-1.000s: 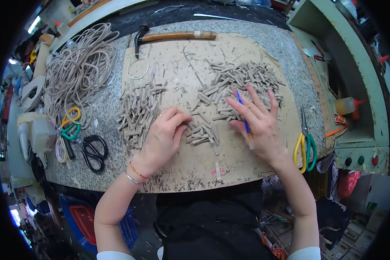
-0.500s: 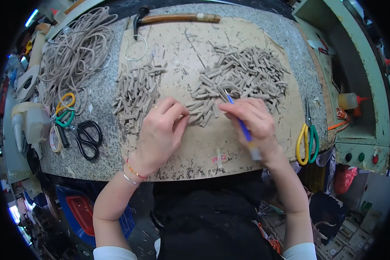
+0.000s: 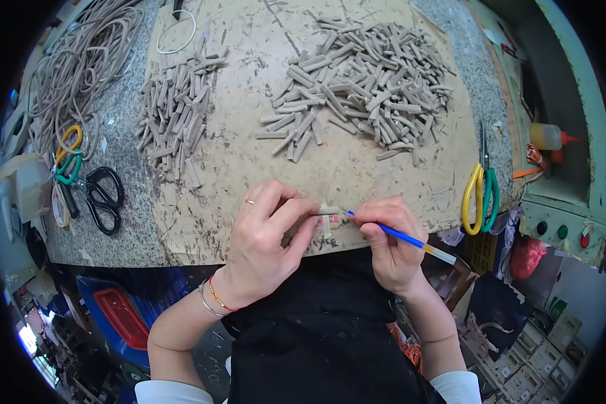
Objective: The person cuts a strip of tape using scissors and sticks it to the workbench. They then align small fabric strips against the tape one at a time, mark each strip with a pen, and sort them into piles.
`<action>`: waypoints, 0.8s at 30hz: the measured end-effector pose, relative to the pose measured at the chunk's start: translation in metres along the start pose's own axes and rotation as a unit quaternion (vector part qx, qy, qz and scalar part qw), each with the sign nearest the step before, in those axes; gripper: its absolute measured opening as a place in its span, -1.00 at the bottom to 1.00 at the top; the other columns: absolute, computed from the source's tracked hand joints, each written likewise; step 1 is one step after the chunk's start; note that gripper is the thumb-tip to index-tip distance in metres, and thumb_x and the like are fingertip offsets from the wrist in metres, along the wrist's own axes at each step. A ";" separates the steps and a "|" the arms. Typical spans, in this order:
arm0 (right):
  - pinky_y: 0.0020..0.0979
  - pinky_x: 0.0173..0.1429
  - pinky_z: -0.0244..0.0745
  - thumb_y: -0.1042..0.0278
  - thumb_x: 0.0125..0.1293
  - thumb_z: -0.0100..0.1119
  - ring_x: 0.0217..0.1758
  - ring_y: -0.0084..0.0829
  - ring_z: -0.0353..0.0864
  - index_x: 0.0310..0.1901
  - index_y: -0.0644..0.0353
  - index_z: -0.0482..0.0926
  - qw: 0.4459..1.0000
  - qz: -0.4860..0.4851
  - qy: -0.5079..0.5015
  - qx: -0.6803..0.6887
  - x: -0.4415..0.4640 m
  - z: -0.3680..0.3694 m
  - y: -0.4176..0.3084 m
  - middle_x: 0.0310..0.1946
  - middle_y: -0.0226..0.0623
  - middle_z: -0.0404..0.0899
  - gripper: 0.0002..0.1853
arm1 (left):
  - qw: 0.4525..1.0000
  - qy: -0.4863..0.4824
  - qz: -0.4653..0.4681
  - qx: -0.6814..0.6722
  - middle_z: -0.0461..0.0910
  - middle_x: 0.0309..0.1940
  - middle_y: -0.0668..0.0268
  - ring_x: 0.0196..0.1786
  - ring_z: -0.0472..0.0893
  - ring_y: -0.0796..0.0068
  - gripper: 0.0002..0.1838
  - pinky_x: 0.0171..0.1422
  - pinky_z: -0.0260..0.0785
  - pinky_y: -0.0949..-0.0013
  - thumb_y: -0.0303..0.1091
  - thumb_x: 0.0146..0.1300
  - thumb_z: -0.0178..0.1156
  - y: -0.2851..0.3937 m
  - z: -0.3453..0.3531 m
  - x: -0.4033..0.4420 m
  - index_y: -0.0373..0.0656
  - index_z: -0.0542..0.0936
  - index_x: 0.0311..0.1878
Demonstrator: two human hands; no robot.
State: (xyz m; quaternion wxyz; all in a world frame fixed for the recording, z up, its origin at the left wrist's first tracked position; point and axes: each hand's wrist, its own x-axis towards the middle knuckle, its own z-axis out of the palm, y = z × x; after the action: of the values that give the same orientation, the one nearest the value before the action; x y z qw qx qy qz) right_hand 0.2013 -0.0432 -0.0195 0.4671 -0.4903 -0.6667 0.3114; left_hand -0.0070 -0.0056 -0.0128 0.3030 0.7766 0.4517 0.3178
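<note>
Between the thumb and fingertips of my left hand (image 3: 266, 236) is a short grey piece of cord (image 3: 328, 211), its free end pointing right. My right hand (image 3: 394, 252) grips a blue pen-like tool (image 3: 402, 235) with a yellowish, clear rear end. Its thin tip is very close to the cord's free end; whether they touch I cannot tell. Both hands are near the front edge of the brown board (image 3: 249, 161). Beyond them lie a large pile of short grey cord pieces (image 3: 384, 87) and a smaller pile of cord pieces (image 3: 175, 114) to the left.
Coiled grey cord (image 3: 87, 60) lies at the back left. Black-handled scissors (image 3: 104, 198) and yellow-and-green scissors (image 3: 69, 155) rest at the left. Other scissors (image 3: 475, 198) are at the right, near a green metal housing (image 3: 565, 229) and a red-tipped bottle (image 3: 545, 136).
Both hands have drawn back from the large pile toward the table's front edge. A cord piece now shows in my left fingertips, and the tool's tip has swung to face it. The view has tilted down.
</note>
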 end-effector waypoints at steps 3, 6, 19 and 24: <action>-0.37 -0.19 0.53 0.51 0.39 0.29 -0.28 -0.25 0.64 -0.10 0.33 0.62 1.000 -0.005 0.008 -0.005 0.001 0.002 -0.002 -0.26 -0.15 0.66 -0.88 | 1.000 0.003 0.005 0.001 0.48 -0.28 0.23 -0.17 0.52 0.20 -0.81 -0.07 0.37 0.20 -0.60 0.01 0.40 0.000 0.002 -0.002 -0.22 0.65 -0.27; -0.36 -0.18 0.55 0.51 0.38 0.30 -0.27 -0.23 0.66 -0.11 0.32 0.62 1.000 0.005 0.025 0.007 -0.002 0.008 -0.002 -0.26 -0.14 0.67 -0.88 | 1.000 0.006 0.009 0.007 0.49 -0.28 0.23 -0.17 0.52 0.21 -0.81 -0.06 0.36 0.20 -0.60 0.01 0.40 0.002 0.004 -0.003 -0.22 0.64 -0.28; -0.31 -0.15 0.58 0.53 0.32 0.34 -0.22 -0.17 0.71 -0.19 0.29 0.61 0.997 -0.056 -0.029 -0.041 0.004 0.014 0.002 -0.30 -0.14 0.67 -0.90 | 1.000 0.018 0.007 0.013 0.52 -0.30 0.24 -0.19 0.55 0.21 -0.79 -0.12 0.41 0.26 -0.64 -0.04 0.41 -0.001 0.001 -0.007 -0.21 0.67 -0.29; -0.30 -0.15 0.56 0.53 0.27 0.39 -0.21 -0.17 0.71 -0.19 0.28 0.62 0.998 -0.056 -0.024 -0.015 0.002 0.015 0.003 -0.32 -0.16 0.67 -0.87 | 1.000 0.021 0.005 0.023 0.52 -0.30 0.24 -0.19 0.55 0.21 -0.79 -0.12 0.42 0.25 -0.63 -0.05 0.41 -0.001 0.002 -0.006 -0.20 0.66 -0.31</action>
State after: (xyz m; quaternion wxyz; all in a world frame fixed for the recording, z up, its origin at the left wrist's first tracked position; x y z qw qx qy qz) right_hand 0.1886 -0.0403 -0.0266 0.4602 -0.4516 -0.7087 0.2862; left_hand -0.0078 -0.0112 -0.0160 0.2741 0.7786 0.4612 0.3256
